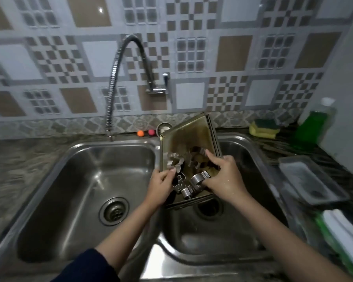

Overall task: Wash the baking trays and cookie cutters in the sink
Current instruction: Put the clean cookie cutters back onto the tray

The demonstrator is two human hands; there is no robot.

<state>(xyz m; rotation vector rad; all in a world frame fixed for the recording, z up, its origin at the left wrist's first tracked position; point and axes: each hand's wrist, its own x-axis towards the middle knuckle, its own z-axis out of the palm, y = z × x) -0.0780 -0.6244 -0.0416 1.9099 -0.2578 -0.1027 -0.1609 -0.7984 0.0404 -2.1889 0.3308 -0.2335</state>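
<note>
A stack of stained, golden baking trays [189,135] leans tilted over the right sink basin [249,155], its far end raised. Several metal cookie cutters lie on the top tray: a flower-shaped cutter [174,159] at the left edge, a round-lobed cutter [199,178] near the front, another cutter [196,161] in the middle. My left hand [161,186] pinches the flower-shaped cutter and the tray's left edge. My right hand [222,178] grips the tray's right side, fingers curled round the cutters there.
The left sink basin [86,180] with its drain [114,210] lies under the flexible faucet [118,64]. On the right counter are a yellow-green sponge [264,128], a green soap bottle [314,123], a clear rectangular container [312,180] and a green-and-white rack [344,237].
</note>
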